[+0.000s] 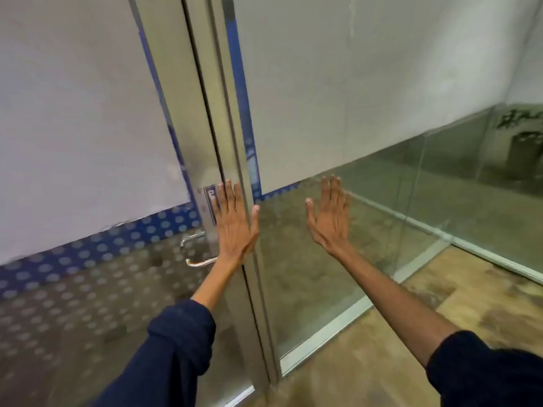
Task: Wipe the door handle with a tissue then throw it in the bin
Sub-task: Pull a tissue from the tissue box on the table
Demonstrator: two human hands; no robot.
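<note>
A metal-framed glass door [202, 118] with frosted film stands in front of me. Its curved silver handle [197, 262] sticks out low on the frame, just left of my left wrist. My left hand [235, 221] is raised flat with fingers spread, over the door frame and a small blue sign [210, 198]. My right hand [330, 218] is also held up flat and empty, in front of the glass panel to the right. No tissue and no bin are in view.
A fixed glass wall [382, 201] with an aluminium bottom rail [326, 330] runs right of the door and turns a corner at far right. Blue dotted film bands the lower door glass [88, 257]. Brownish mottled floor [440, 333] lies at lower right.
</note>
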